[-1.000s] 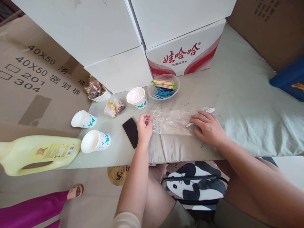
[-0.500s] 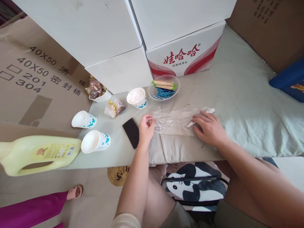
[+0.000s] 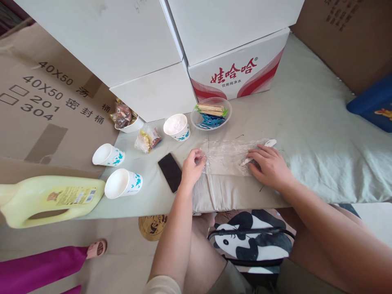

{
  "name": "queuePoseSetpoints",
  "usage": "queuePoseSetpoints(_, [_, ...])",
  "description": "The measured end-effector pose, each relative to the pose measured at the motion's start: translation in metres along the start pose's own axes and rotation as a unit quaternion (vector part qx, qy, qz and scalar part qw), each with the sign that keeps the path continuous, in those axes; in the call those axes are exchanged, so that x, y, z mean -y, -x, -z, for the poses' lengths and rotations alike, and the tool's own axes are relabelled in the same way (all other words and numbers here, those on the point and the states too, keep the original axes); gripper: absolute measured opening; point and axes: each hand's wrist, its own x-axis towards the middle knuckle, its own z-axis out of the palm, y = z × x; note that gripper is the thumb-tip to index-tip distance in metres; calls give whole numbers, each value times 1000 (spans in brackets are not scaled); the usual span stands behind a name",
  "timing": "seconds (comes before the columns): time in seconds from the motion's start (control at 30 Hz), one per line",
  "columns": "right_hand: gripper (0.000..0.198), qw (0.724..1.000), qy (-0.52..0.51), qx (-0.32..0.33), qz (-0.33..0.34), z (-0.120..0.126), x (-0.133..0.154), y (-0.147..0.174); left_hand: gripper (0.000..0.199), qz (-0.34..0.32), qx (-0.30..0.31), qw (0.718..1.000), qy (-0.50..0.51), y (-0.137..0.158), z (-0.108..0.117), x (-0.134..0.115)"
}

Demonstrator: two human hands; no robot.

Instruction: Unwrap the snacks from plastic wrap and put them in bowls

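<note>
Left hand has shifted slightly right, pinching clear plastic at centre frame; right hand covers white object, grip unclear.

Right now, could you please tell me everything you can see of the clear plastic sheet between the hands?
The clear plastic sheet looks like thin, shiny film, creased and crinkled. It lies spread sideways on the pale cloth. The left hand pinches its left end; the right hand covers its right end, with a white object partly hidden there.
</note>
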Motion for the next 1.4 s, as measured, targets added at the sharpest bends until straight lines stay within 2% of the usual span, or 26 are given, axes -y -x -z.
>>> queuePoseSetpoints(0.2, [27,1000,-1,-4,5,0,-1,0,29,-20,12,999,-43,3,1,-7])
queuePoseSetpoints(0.33, [24,1000,0,-5,7,1,1,-1,27,-25,29,999,-28,4,0,-8])
queuePoseSetpoints(0.47, [21,1000,1,-23,5,6,6,-3,28,5,5,997,81,2,-2,-8])
queuePoseSetpoints(0.57, [23,998,-19,-51,-16,10,9,-5,29,9,13,975,222,5,-1,-15])
queuePoseSetpoints(0.67, [30,996,-49,-69,-25,14,8,-6,40,35,94,935,341,13,6,-27])
queuePoseSetpoints(0.77, [41,993,-98,-56,36,16,9,-6,56,88,218,873,428,21,14,-38])
queuePoseSetpoints(0.87, [56,983,-148,-4,109,19,16,-4,68,129,314,832,439,29,16,-43])
queuePoseSetpoints(0.97, [66,974,-178,61,129,21,28,-3,74,148,387,800,434,36,13,-43])
queuePoseSetpoints(1.03, [59,966,-205,94,130,23,37,-4,73,147,426,776,442,41,10,-42])
queuePoseSetpoints(1.1, [35,952,-238,134,138,26,43,-5,72,143,450,763,441,44,7,-42])
queuePoseSetpoints(1.17, [13,932,-276,196,132,29,48,-6,72,137,437,775,434,43,5,-43])
queuePoseSetpoints(1.27, [21,901,-338,264,64,33,52,-6,64,118,327,825,445,33,1,-45])
queuePoseSetpoints(1.33, [22,893,-375,250,4,33,52,-7,62,110,231,843,473,24,-2,-46])
queuePoseSetpoints(1.4, [26,896,-390,203,-63,31,52,-8,65,126,188,836,500,17,-7,-46])
